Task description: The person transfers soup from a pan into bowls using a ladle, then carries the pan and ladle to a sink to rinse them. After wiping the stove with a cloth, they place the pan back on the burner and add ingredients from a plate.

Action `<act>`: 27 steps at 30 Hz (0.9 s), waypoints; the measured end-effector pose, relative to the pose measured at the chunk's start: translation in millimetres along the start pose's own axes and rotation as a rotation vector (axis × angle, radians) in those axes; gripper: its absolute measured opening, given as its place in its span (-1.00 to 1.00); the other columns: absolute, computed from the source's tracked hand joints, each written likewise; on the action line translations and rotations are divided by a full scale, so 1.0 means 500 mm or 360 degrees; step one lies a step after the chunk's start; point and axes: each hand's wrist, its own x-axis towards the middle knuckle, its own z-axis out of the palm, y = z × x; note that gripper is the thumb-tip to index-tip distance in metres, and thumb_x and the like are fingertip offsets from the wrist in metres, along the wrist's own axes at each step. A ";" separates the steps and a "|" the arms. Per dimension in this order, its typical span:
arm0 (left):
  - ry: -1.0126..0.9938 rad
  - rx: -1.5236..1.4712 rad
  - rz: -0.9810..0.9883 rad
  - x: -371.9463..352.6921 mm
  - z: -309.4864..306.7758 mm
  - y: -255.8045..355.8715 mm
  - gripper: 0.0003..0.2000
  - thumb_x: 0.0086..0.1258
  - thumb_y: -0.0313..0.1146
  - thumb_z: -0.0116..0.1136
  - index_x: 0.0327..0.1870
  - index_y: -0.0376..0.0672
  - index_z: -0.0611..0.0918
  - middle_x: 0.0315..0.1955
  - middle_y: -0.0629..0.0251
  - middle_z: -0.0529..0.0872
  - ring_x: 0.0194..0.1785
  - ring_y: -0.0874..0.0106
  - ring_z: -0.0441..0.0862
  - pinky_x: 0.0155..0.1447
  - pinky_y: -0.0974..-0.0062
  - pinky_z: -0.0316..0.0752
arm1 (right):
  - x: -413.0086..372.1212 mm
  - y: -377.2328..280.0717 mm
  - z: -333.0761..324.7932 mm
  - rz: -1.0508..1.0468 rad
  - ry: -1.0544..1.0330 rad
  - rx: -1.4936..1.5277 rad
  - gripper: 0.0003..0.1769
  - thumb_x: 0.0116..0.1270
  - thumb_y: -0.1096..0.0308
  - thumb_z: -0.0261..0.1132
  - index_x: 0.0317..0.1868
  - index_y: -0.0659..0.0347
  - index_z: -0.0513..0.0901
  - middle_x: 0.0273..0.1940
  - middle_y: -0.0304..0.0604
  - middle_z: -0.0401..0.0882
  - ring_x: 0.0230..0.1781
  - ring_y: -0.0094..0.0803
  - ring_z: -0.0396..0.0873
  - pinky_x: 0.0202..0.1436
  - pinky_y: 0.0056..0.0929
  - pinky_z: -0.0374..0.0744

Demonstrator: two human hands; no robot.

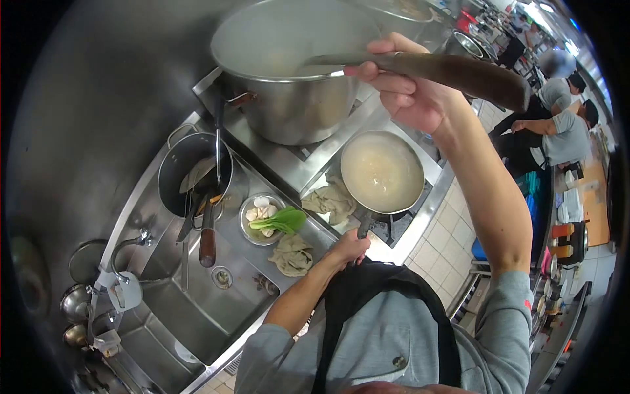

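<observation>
My left hand [352, 248] is closed around the dark handle [365, 226] of a frying pan [420, 187]. This pan rests over a gas burner and contains a pale, cloudy liquid [380, 167]. Raised above the stove, my right hand [413, 88] grips a ladle [459, 73] by the lower end of its thick wooden handle. The ladle's metal shaft slopes left over the rim of a large steaming stockpot [295, 111]; its far end is lost in the steam. A crumpled cloth [330, 202] lies beside the pan.
A deep pot [172, 154] to the left holds several long-handled utensils. Near it stand a bowl [246, 228] of leafy greens and pale pieces, and another cloth [291, 255]. Sink basins [190, 315] and a faucet [131, 246] are at lower left. Two co-workers [561, 131] stand at right.
</observation>
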 end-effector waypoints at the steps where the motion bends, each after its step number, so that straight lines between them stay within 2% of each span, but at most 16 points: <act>1: 0.0005 0.0025 0.0027 -0.004 0.000 0.004 -0.90 0.37 -0.40 0.14 -0.27 -0.14 0.46 -0.57 0.39 0.49 -0.61 0.54 0.45 -0.58 0.47 0.41 | -0.006 -0.004 -0.003 0.0029 -0.0085 0.0060 -0.88 0.54 0.38 0.18 -0.09 0.28 0.52 -0.27 0.07 0.59 -0.67 -0.72 0.14 -0.72 -0.72 0.09; 2: 0.0012 0.0051 0.0054 -0.007 0.000 0.006 -0.90 0.36 -0.40 0.14 -0.27 -0.14 0.47 -0.57 0.39 0.48 -0.61 0.54 0.45 -0.58 0.47 0.42 | -0.014 -0.010 -0.002 0.0026 -0.0079 0.0060 -0.88 0.54 0.38 0.18 -0.09 0.28 0.52 -0.27 0.07 0.59 -0.67 -0.72 0.14 -0.72 -0.72 0.09; 4: 0.0014 0.0055 0.0031 -0.010 -0.001 0.011 -0.91 0.36 -0.40 0.14 -0.26 -0.14 0.47 -0.58 0.40 0.49 -0.61 0.54 0.46 -0.58 0.47 0.42 | -0.032 -0.025 0.006 -0.0061 -0.0058 0.0109 -0.78 0.52 0.35 0.22 -0.13 0.41 0.52 -0.27 -0.01 0.59 -0.68 -0.74 0.18 -0.73 -0.70 0.09; 5: 0.0019 0.0059 0.0015 -0.010 -0.003 0.014 -0.91 0.36 -0.41 0.14 -0.26 -0.14 0.48 -0.58 0.40 0.49 -0.61 0.54 0.46 -0.58 0.46 0.42 | -0.043 -0.026 0.008 -0.0092 -0.0027 0.0178 -0.66 0.52 0.32 0.22 -0.08 0.56 0.50 -0.27 -0.04 0.59 -0.69 -0.74 0.22 -0.73 -0.69 0.11; 6: 0.0010 0.0071 0.0013 -0.012 -0.004 0.017 -0.91 0.36 -0.41 0.14 -0.26 -0.14 0.48 -0.58 0.40 0.49 -0.61 0.54 0.46 -0.58 0.46 0.42 | -0.052 -0.029 0.008 -0.0106 -0.0021 0.0178 -0.66 0.52 0.32 0.22 -0.08 0.56 0.50 -0.27 -0.04 0.59 -0.69 -0.74 0.22 -0.73 -0.69 0.11; 8: 0.0011 0.0086 0.0016 -0.015 -0.006 0.022 -0.91 0.35 -0.41 0.13 -0.25 -0.15 0.48 -0.58 0.39 0.51 -0.60 0.53 0.47 -0.56 0.45 0.43 | -0.071 -0.035 0.007 -0.0027 -0.0195 0.0324 -0.56 0.53 0.31 0.23 0.04 0.67 0.45 -0.26 -0.01 0.59 -0.69 -0.73 0.22 -0.72 -0.70 0.14; 9: 0.0000 0.0095 0.0012 -0.015 -0.006 0.025 -0.91 0.35 -0.41 0.13 -0.25 -0.15 0.48 -0.58 0.39 0.51 -0.60 0.53 0.47 -0.56 0.45 0.43 | -0.081 -0.036 0.009 -0.0039 -0.0186 0.0324 -0.56 0.53 0.31 0.23 0.04 0.67 0.45 -0.26 -0.01 0.59 -0.69 -0.73 0.22 -0.72 -0.70 0.14; 11: 0.0049 0.0140 0.0043 -0.018 -0.005 0.027 -0.91 0.35 -0.42 0.14 -0.25 -0.15 0.48 -0.58 0.37 0.52 -0.60 0.52 0.48 -0.54 0.44 0.44 | -0.106 -0.036 0.014 -0.0102 -0.0203 0.0337 -0.43 0.54 0.28 0.24 0.17 0.78 0.35 -0.24 -0.01 0.61 -0.69 -0.72 0.22 -0.71 -0.70 0.16; 14: 0.0114 0.0247 0.0079 -0.024 0.003 0.038 -0.90 0.36 -0.38 0.11 -0.28 -0.19 0.49 -0.63 0.35 0.52 -0.63 0.51 0.50 -0.54 0.42 0.46 | -0.150 -0.042 0.015 -0.0202 -0.0192 0.0267 -0.31 0.53 0.25 0.27 0.26 0.84 0.26 -0.23 -0.02 0.62 -0.68 -0.71 0.21 -0.69 -0.71 0.15; 15: 0.0120 0.0264 0.0062 -0.028 0.007 0.050 -0.91 0.36 -0.39 0.10 -0.26 -0.19 0.49 -0.63 0.35 0.53 -0.63 0.51 0.50 -0.54 0.42 0.46 | -0.166 -0.043 0.017 -0.0247 -0.0186 0.0288 -0.29 0.59 0.26 0.14 0.35 0.84 0.16 -0.22 0.04 0.64 -0.71 -0.70 0.26 -0.75 -0.71 0.24; 16: 0.0108 0.0274 0.0049 -0.028 0.008 0.050 -0.91 0.36 -0.39 0.10 -0.26 -0.19 0.49 -0.63 0.35 0.53 -0.63 0.51 0.50 -0.54 0.42 0.46 | -0.184 -0.049 0.022 -0.0259 -0.0172 0.0296 -0.29 0.59 0.26 0.14 0.35 0.84 0.16 -0.22 0.04 0.64 -0.71 -0.70 0.26 -0.75 -0.71 0.24; 18: 0.0105 0.0191 0.0040 -0.029 0.012 0.052 -0.90 0.35 -0.42 0.15 -0.23 -0.14 0.48 -0.59 0.37 0.53 -0.59 0.52 0.50 -0.53 0.45 0.45 | -0.223 -0.064 0.029 -0.0229 -0.0128 0.0199 -0.24 0.68 0.22 -0.06 0.48 0.85 -0.05 -0.29 -0.12 0.50 -0.79 -0.69 0.18 -0.79 -0.64 0.20; 20: 0.0093 0.0192 0.0034 -0.032 0.019 0.063 -0.90 0.36 -0.42 0.15 -0.22 -0.14 0.48 -0.59 0.37 0.53 -0.59 0.52 0.51 -0.53 0.46 0.46 | -0.260 -0.072 0.023 -0.0256 -0.0121 0.0228 -0.25 0.68 0.22 -0.09 0.48 0.84 -0.05 -0.27 -0.11 0.51 -0.81 -0.68 0.19 -0.80 -0.64 0.23; 24: 0.0166 0.0242 0.0050 -0.025 0.054 0.089 -0.88 0.37 -0.42 0.17 -0.18 -0.14 0.48 -0.60 0.38 0.52 -0.63 0.53 0.49 -0.57 0.47 0.45 | -0.354 -0.106 -0.008 -0.0296 -0.0045 0.0066 -0.21 0.69 0.21 -0.13 0.53 0.77 -0.21 -0.23 -0.06 0.55 -0.80 -0.64 0.23 -0.79 -0.61 0.23; 26: 0.0163 0.0358 0.0119 -0.027 0.075 0.106 -0.87 0.37 -0.43 0.17 -0.17 -0.13 0.47 -0.60 0.39 0.52 -0.64 0.54 0.48 -0.58 0.47 0.44 | -0.398 -0.114 -0.015 -0.0320 -0.0225 0.0027 -0.21 0.69 0.22 -0.14 0.54 0.76 -0.25 -0.22 -0.03 0.56 -0.80 -0.63 0.25 -0.78 -0.61 0.23; 27: 0.0145 0.0310 0.0154 -0.027 0.088 0.109 -0.88 0.37 -0.44 0.16 -0.17 -0.13 0.47 -0.60 0.39 0.52 -0.64 0.54 0.48 -0.59 0.48 0.44 | -0.427 -0.123 -0.011 -0.0313 -0.0168 -0.0013 -0.21 0.69 0.24 -0.14 0.55 0.75 -0.27 -0.23 0.01 0.56 -0.81 -0.63 0.25 -0.80 -0.60 0.23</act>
